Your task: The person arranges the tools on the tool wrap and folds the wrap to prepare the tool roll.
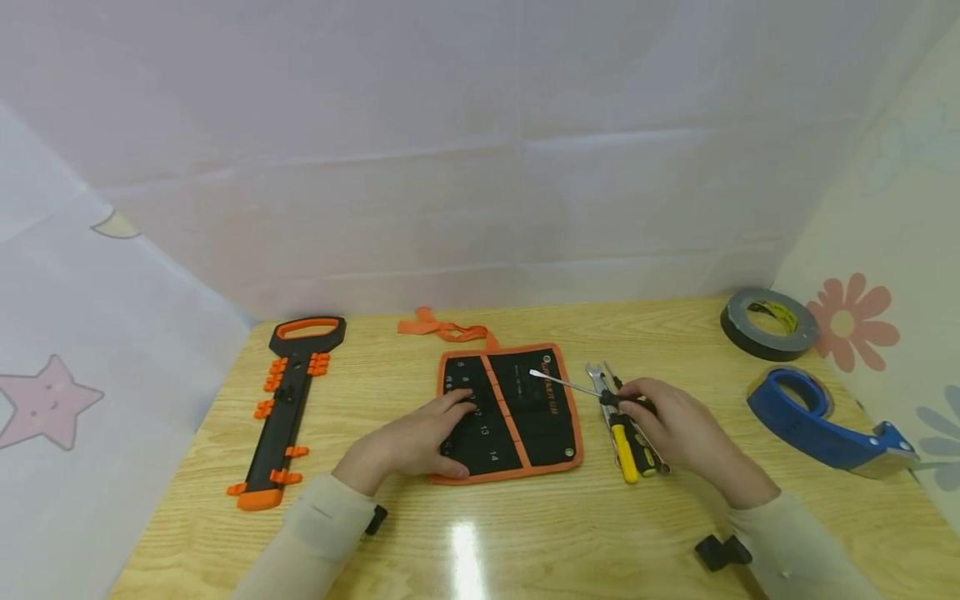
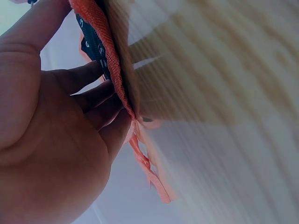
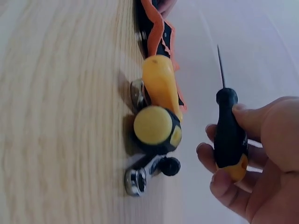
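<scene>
A black tool roll (image 1: 525, 408) with orange trim lies unrolled at the middle of the wooden table (image 1: 525, 542). My left hand (image 1: 450, 412) rests flat on its left pockets, fingers fairly straight; the left wrist view shows those fingers (image 2: 93, 100) against the roll's orange edge (image 2: 105, 42). My right hand (image 1: 641, 408) grips a small black-handled screwdriver (image 1: 577, 387), its thin shaft pointing left over the roll. In the right wrist view that screwdriver (image 3: 230, 133) is held just above the table. Beside it lie yellow-and-black screwdrivers (image 1: 626, 446) and wrenches (image 3: 135, 181).
A long black and orange tool (image 1: 288, 408) lies at the table's left. A black tape roll (image 1: 768, 323) sits at the back right, with a blue tape dispenser (image 1: 817, 421) in front of it. The roll's orange tie ribbon (image 1: 446, 329) trails behind. Walls close in on three sides.
</scene>
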`<act>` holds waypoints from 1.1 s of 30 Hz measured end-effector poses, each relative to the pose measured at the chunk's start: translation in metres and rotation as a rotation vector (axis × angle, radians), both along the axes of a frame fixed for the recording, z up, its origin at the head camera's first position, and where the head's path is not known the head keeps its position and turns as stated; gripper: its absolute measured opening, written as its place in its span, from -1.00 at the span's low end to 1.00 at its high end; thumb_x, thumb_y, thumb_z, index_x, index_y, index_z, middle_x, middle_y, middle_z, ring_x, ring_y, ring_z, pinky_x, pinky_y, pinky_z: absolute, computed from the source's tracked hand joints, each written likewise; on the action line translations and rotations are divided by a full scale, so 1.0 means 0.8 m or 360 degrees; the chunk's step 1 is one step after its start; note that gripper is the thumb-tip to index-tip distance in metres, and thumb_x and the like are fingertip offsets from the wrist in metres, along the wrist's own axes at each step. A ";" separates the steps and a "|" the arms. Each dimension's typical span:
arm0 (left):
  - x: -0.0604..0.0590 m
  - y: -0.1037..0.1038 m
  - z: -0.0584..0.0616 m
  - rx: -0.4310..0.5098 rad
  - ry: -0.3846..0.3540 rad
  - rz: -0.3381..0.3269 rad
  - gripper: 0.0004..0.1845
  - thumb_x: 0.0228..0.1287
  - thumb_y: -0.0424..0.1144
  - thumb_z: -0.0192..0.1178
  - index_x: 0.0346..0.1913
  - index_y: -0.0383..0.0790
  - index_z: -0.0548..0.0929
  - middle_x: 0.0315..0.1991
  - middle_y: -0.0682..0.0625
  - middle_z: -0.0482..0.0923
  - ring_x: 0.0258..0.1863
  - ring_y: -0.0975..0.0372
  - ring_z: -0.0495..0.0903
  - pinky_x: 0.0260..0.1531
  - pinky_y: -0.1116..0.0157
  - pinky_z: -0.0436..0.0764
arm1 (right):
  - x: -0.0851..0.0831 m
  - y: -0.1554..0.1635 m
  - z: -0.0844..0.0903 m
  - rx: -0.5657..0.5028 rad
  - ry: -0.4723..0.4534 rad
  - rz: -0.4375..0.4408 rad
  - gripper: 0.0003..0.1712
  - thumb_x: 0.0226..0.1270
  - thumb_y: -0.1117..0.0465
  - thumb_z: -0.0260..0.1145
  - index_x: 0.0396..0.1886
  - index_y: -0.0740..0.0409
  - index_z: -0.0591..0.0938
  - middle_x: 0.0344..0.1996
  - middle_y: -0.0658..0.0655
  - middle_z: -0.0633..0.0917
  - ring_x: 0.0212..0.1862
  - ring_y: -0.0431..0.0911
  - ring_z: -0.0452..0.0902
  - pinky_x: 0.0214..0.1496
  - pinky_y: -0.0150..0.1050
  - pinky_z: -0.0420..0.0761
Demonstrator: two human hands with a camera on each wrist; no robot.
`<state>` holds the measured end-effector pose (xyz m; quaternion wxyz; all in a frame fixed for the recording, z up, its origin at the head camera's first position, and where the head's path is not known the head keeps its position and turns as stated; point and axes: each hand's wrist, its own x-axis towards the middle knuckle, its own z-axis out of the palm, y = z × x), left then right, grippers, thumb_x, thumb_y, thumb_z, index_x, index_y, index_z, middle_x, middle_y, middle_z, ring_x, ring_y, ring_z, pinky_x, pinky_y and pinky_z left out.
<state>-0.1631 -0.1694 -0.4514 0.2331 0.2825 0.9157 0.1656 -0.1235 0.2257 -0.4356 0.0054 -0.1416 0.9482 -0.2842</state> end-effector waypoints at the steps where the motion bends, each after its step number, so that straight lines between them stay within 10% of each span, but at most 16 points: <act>1: 0.000 0.000 0.000 0.0001 -0.0002 -0.0001 0.06 0.31 0.13 0.54 0.71 -0.17 0.24 0.79 -0.10 -0.07 0.76 -0.06 0.05 0.64 -0.08 0.31 | 0.000 0.002 0.000 0.0022 0.0043 0.0020 -0.80 0.68 0.19 0.29 0.12 0.14 0.71 -0.16 0.02 0.76 -0.40 -0.25 0.47 -0.38 -0.29 0.48; 13: 0.002 0.001 0.003 0.0001 -0.0004 -0.0010 0.06 0.31 0.10 0.55 0.71 -0.20 0.23 0.80 -0.10 -0.08 0.77 -0.05 0.03 0.65 -0.07 0.29 | 0.001 0.013 -0.009 0.0119 0.0344 0.0348 -0.87 0.60 0.27 0.35 -0.02 0.00 0.77 -0.20 -0.12 0.75 -0.28 -0.42 0.48 -0.22 -0.27 0.61; 33: 0.001 0.000 -0.001 0.0008 -0.0017 -0.0001 0.06 0.33 0.11 0.53 0.72 -0.19 0.21 0.80 -0.10 -0.10 0.77 -0.05 0.01 0.65 -0.06 0.30 | 0.005 0.000 -0.004 0.0036 0.0030 0.0413 -0.80 0.56 0.27 0.39 0.08 0.02 0.77 0.00 -0.04 0.67 -0.11 -0.30 0.50 -0.13 -0.29 0.60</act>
